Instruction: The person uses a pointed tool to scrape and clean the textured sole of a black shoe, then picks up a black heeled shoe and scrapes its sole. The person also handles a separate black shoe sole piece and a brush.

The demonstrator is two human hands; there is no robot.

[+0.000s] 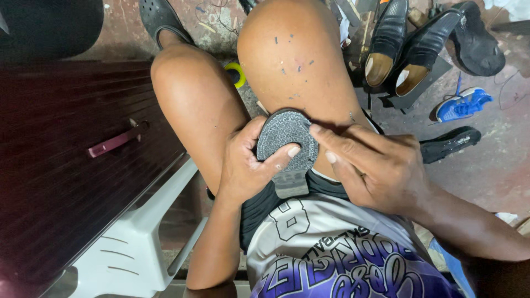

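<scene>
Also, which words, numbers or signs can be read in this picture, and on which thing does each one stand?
Jersey: one large outlined numeral near the hem, which I do not copy.
Jersey, lower down: curved white and purple lettering, seen upside down, also not copied.
Grey sole piece in the left hand: no writing shows.
Black shoes: no label is readable on the insoles.

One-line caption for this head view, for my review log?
Seated person's left hand and right hand press a round grey textured rubber shoe sole piece against the thigh, black leather shoes on the floor beyond.
</scene>
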